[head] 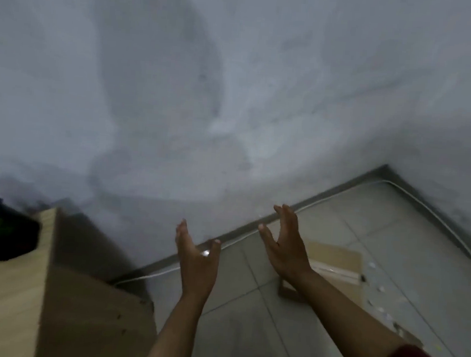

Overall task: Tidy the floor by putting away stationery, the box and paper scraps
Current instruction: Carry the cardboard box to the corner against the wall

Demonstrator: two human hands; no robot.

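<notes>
A flat brown cardboard box [334, 263] lies on the tiled floor near the wall, partly hidden behind my right forearm. Small white paper scraps [380, 288] are scattered on the tiles to its right. My left hand [197, 255] is held out in the air with straight fingers, palm facing right, holding nothing. My right hand [286, 245] is also stretched out, palm facing left, fingers straight and empty, above the box's left end. The two palms face each other, apart.
A light wooden cabinet [5, 301] stands at the lower left with a black container [4, 234] holding green and yellow items on top. A white cable [340, 195] runs along the foot of the grey wall into the corner.
</notes>
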